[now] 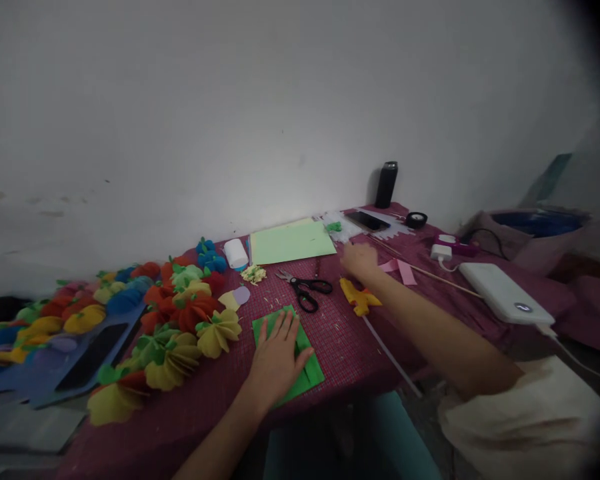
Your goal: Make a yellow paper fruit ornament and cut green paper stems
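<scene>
My left hand (275,360) lies flat, fingers stretched out, on a bright green sheet (310,380) at the table's near edge. The sheet has a cut or opening in it beside my thumb. My right hand (360,261) is closed, its fingers curled at the far side of a yellow glue gun (359,297). Whatever those fingers hold, if anything, is hidden. A long whitish stick (390,357) reaches from the glue gun past the table edge. Black-handled scissors (305,288) lie with blades apart between my hands.
Colourful pleated pumpkin shapes (195,307) crowd the left side. Pale green sheets (293,242) lie at the back near a white roll (235,254). To the right are a phone (368,221), a black bottle (387,185), pink ribbon (405,272), tape (416,220) and a white power bank (505,292).
</scene>
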{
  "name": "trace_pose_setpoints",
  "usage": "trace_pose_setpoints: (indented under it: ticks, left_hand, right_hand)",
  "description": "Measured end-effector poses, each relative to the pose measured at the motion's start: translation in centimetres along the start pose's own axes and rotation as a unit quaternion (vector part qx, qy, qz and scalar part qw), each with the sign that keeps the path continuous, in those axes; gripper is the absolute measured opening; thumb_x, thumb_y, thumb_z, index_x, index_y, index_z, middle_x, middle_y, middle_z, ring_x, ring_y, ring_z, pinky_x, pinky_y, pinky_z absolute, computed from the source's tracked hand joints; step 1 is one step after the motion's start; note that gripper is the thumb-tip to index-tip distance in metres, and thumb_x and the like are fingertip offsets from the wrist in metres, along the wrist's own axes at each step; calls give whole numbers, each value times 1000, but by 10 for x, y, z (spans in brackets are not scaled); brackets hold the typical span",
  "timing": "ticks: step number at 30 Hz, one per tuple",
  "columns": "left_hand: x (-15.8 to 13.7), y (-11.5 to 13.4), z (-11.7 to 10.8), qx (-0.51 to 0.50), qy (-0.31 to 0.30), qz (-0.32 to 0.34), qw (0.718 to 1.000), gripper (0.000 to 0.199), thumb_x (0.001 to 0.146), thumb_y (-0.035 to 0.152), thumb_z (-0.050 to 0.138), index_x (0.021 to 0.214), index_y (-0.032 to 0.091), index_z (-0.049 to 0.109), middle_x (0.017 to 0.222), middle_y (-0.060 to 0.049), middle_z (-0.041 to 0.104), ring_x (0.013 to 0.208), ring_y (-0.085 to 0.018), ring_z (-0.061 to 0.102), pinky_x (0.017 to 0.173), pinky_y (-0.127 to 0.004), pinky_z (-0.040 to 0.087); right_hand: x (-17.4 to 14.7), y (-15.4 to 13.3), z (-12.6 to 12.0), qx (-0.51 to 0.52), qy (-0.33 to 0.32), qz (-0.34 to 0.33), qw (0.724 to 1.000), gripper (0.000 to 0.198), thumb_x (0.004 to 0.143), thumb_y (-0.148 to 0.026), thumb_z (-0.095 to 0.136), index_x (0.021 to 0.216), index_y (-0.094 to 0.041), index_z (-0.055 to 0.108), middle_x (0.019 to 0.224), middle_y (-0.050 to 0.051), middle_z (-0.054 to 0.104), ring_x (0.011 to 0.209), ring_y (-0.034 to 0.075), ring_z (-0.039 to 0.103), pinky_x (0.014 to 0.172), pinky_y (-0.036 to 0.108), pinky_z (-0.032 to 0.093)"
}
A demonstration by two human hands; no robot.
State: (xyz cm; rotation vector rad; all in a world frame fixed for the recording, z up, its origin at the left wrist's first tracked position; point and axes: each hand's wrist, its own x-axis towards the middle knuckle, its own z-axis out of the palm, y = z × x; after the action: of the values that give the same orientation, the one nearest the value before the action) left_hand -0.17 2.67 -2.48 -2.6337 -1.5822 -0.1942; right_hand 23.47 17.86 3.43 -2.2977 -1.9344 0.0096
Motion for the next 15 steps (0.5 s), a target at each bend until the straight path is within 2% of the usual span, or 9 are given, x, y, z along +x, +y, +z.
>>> trace_pose_setpoints:
  ticks: [4, 7, 10, 15]
  left_hand:
    - [-4, -8, 13, -9, -42, 7, 999, 66, 89, 58, 25, 140, 15, 27, 146, -10, 28, 135, -27, 21, 107, -53, 16]
    - [-6, -10, 13, -15, -53, 8, 998, 67, 89, 58, 24, 140, 15, 25, 147, -10, 25, 135, -27, 18, 108, -53, 16]
    - [-3, -7, 4, -15, -47, 6, 999, 69, 88, 59, 26, 141, 13, 24, 147, -10, 24, 136, -27, 18, 108, -53, 15]
    - [9, -4, -7, -3, -5, -12, 1000, 64, 91, 53, 25, 140, 14, 24, 146, -11, 27, 136, -26, 18, 108, -53, 12]
  right_hand:
    - [19, 26, 13, 9, -45, 41, 998, 32, 88, -32, 51, 110, -9, 56, 109, 14, 61, 99, 25, 58, 81, 42, 47]
    - [27, 36, 21, 24, -74, 51, 996, 30, 87, -35, 53, 107, -13, 57, 110, 8, 60, 96, 20, 59, 82, 41, 48]
    - [32, 42, 24, 44, -86, 57, 994, 32, 82, -34, 58, 105, -12, 59, 108, 11, 62, 97, 22, 59, 80, 39, 47]
    - [30, 50, 15, 95, -64, 52, 992, 43, 75, -35, 57, 101, -3, 63, 101, 23, 64, 96, 30, 60, 73, 34, 46]
